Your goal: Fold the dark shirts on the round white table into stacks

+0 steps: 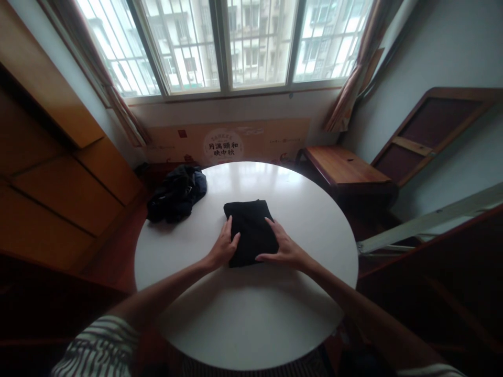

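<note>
A black cloth [253, 235], folded into a neat rectangle, lies flat on the white round table [251, 319]. Its kind of garment cannot be made out. My left hand [225, 246] rests along its left edge, fingers stretched forward and thumb lying over the top. On the opposite side, my right hand [286, 249] touches the right edge, with fingers and thumb spread apart and the thumb near the front corner. Neither hand is closed around the cloth. A loose heap of dark clothes [178, 192] sits at the table's far left edge.
A wooden side table [349, 165] stands beyond the round table at the right, near a wooden frame panel [436, 131] against the wall. Wooden cabinets [74, 188] line the left. Behind are a printed banner [271, 137] and barred windows [259, 42].
</note>
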### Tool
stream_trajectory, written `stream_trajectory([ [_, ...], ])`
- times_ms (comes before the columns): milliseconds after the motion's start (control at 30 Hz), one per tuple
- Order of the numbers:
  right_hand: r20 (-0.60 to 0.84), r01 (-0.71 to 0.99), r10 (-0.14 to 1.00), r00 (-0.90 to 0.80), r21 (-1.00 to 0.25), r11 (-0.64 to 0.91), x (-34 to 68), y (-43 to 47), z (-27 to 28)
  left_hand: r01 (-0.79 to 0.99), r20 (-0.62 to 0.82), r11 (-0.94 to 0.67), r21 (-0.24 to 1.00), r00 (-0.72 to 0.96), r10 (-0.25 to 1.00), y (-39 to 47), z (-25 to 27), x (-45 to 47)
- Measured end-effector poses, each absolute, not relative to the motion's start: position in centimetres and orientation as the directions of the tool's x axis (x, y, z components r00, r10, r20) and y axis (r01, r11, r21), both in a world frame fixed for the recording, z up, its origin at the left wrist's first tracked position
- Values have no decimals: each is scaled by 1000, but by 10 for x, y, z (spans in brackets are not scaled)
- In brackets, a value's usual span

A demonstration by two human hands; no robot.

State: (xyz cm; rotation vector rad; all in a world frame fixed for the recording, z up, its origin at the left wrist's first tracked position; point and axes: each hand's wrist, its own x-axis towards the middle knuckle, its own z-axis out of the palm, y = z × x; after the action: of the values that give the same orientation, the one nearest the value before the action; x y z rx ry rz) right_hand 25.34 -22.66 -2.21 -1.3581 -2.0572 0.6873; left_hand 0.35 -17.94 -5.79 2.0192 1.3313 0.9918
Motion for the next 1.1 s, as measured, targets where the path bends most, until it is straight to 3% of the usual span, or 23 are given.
stream_trajectory([
  [133,212,640,909,-360,-653,405,267,-237,-23,490,279,-391,779,287,916,-158,-54,30],
  [333,205,682,944,-258,-653,328,334,-221,-14,445,196,-288,848,242,950,-146,-49,110],
  [500,220,679,949,-225,-663,315,412,-204,-7,393,86,-206,896,300,950,-138,-38,193],
  [667,173,736,969,-178,-630,248,462,-204,-4,394,107,-250,884,351,930,-131,-31,245],
  [767,127,782,972,-200,-577,236,472,-208,1,488,219,-382,785,359,907,-133,-29,251],
  [900,78,880,985,-156,-442,175,461,-197,18,578,393,-647,498,515,762,-143,-29,242],
  [1033,190,926,972,-139,-324,196,425,-153,25,591,370,-746,307,648,665,-157,-29,237],
  [1100,149,938,975,-164,-282,201,407,-126,17,593,358,-756,277,667,653,-161,-29,238],
])
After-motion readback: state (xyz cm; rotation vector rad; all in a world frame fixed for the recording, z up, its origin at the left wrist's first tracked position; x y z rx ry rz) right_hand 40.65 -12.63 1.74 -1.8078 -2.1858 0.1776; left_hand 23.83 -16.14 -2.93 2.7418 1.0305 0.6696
